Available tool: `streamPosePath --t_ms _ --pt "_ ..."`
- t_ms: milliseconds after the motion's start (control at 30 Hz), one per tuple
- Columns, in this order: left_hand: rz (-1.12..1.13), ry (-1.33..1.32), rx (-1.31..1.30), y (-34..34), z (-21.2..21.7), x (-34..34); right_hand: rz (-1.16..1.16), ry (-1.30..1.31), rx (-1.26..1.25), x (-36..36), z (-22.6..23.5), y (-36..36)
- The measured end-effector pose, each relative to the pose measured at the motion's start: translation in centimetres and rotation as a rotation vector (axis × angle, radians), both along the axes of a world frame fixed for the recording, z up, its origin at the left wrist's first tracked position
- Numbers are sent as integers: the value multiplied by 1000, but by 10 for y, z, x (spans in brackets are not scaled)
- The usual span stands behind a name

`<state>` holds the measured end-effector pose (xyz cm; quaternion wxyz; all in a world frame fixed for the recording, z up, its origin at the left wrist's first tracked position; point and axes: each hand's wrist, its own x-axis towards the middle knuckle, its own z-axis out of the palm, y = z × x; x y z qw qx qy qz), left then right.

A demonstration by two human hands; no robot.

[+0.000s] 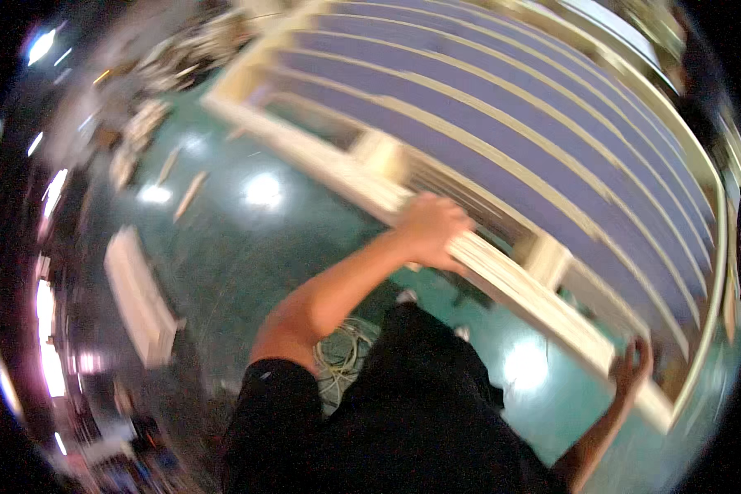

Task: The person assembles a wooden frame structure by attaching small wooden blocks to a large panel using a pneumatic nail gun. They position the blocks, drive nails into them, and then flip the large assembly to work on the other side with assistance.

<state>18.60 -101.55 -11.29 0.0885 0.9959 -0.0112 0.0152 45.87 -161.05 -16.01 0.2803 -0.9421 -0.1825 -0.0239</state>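
Note:
A large pale wooden frame spreads out in front of me, with light slats [502, 160] running across a purple-blue surface [469, 123]. Its near side is a long wooden rail [535, 306] that slants from upper left to lower right. My left hand [433, 230] is wrapped over this rail near its middle, thumb on my side. Close to the rail's right end, my right hand [631, 368] curls its fingers over the wood; motion blurs them somewhat. Short wooden blocks [384, 156] join the rail to the inner slat, with gaps between them.
On the green floor [230, 263] to my left lies a stack of boards [138, 296]. Loose sticks [191, 194] and a timber pile [198, 51] are farther off. A coiled pale hose or cable [342, 356] lies by my legs.

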Motion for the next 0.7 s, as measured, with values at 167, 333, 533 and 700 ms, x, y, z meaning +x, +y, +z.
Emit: streamPosePath --t_ms 167,333,533,700 --pt "91 111 34 10 24 -20 -49 -160 149 -74 44 142" --pt "-78 -256 -566 48 33 -41 147 -122 257 -124 79 287" --pt "244 -393 -272 181 45 -87 82 19 204 -162 83 357" --pt "318 -290 -187 243 6 -105 123 -166 -121 -169 60 371"
